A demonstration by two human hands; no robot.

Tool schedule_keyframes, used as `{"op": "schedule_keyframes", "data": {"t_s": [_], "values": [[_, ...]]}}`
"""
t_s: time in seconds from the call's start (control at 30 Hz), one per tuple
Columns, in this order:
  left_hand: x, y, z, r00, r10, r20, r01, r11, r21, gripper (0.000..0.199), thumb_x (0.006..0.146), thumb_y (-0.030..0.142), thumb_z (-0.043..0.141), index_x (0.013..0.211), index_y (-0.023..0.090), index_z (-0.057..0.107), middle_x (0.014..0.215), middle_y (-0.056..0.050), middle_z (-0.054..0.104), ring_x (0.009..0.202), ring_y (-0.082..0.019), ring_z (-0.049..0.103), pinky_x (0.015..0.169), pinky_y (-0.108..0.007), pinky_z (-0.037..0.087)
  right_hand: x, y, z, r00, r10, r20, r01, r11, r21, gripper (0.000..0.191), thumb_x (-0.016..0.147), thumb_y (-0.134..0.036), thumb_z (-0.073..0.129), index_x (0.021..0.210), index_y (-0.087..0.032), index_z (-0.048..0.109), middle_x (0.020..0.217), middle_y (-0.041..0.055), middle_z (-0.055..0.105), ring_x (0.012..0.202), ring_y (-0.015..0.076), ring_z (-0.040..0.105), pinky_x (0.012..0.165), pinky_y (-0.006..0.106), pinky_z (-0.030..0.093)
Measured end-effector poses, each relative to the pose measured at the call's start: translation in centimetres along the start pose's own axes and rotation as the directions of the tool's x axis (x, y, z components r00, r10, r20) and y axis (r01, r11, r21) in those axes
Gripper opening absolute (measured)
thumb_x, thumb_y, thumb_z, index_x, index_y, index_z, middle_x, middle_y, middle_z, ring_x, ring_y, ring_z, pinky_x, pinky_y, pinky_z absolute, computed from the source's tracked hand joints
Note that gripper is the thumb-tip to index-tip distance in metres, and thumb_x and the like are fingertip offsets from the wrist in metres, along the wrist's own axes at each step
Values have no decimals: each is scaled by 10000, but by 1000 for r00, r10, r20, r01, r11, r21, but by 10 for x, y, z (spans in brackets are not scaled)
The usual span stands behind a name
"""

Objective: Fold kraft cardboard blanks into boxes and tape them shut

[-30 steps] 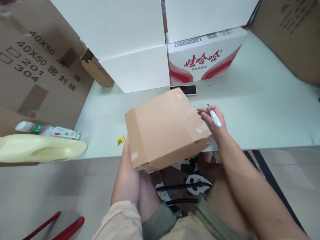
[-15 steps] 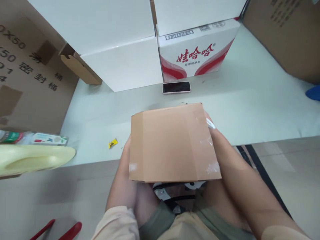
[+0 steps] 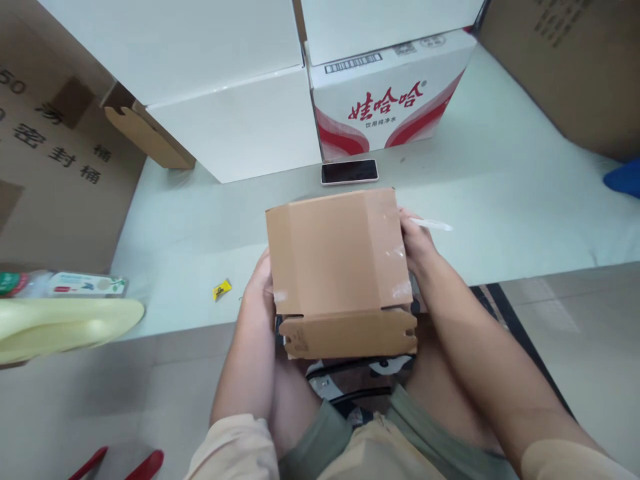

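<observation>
Two bare hands on one small cardboard box (image 3: 333,257) rn, one per side. It's up in front of the person, over the near edge of the pale table (image 3: 505,220) & above the lap; can't tell if it touches the tabletop. Left hand (image 3: 263,277) is on the box's left side, gripping it, most fingers hidden behind the cardboard. Right hand (image 3: 417,240) is against the right side w/ a slim white tool (image 3: 434,225) held in it, sticking out to the right; fingertips partly hidden btw.

Box has its broad plain face up, shiny tape bits at the lower corners, plus a notched flap (image 3: 350,337) hanging along the edge nearest the person.

Rest of the table: phone (image 3: 349,172) lying flat, dark screen up, just in front of a white carton w/ red swooshes (image 3: 390,110). Small yellow packet (image 3: 222,289) near the left hand, not touching. Far left there's a pale yellow plastic thing (image 3: 75,319), prob. beside a bottle (image 3: 15,285) that's cut off by the frame, & a big brown carton (image 3: 55,187) behind 'em.
</observation>
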State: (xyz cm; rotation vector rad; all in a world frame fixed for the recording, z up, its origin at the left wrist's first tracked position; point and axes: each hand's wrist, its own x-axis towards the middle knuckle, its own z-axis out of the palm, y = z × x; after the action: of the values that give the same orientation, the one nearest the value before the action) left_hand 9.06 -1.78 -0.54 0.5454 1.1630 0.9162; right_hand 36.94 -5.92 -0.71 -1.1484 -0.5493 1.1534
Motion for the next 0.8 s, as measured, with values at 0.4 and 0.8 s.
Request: {"op": "schedule_keyframes", "data": {"t_s": [0.4,0.8], "values": [[22,19,-8,990,124,-63,-131,984,-122,405,818,532,666,956,154,711,828,-84,771,667,-209,729,755,-381,634,0,8,-2,998,25,52,-2,917,-399,554,529,-352,867,997,-243,591,1018,30,710,868,179,661,763,319,521],[35,17,-5,982,165,-88,-186,913,-362,154,937,251,581,984,155,691,883,-47,777,819,-165,742,933,-322,584,-19,7,8,978,110,179,-93,990,-104,610,518,-643,849,863,-199,613,631,-28,662,433,76,563,363,174,351]]}}
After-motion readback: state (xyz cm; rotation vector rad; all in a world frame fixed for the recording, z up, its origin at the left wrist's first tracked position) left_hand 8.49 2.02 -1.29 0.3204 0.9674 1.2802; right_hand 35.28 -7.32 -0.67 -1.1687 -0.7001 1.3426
